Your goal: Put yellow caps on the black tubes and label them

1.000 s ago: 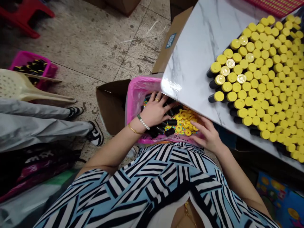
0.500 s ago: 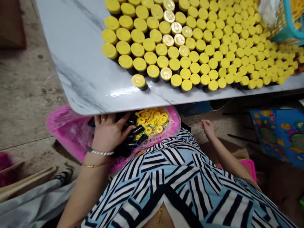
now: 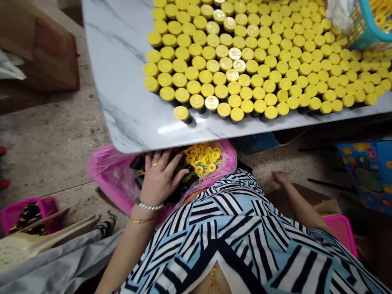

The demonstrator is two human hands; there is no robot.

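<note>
My left hand (image 3: 161,177) lies spread over several black tubes (image 3: 138,163) in a pink plastic-lined basket (image 3: 105,175) on my lap, under the table edge. Loose yellow caps (image 3: 203,155) are heaped at the basket's right side. My right hand (image 3: 280,177) hangs to the right of my body, blurred, near the floor and apart from the basket. On the marble table (image 3: 122,81) stand many yellow-capped black tubes (image 3: 245,61) packed in rows.
A teal basket (image 3: 366,24) sits at the table's far right. A pink crate (image 3: 341,228) lies by my right arm. Another pink crate with dark tubes (image 3: 26,212) and a beige chair are at the left, beside another person's grey trouser leg. A cardboard box stands upper left.
My right hand left the yellow caps and swung out to the right. The view turned from the basket toward the table. My left hand stayed on the black tubes.
</note>
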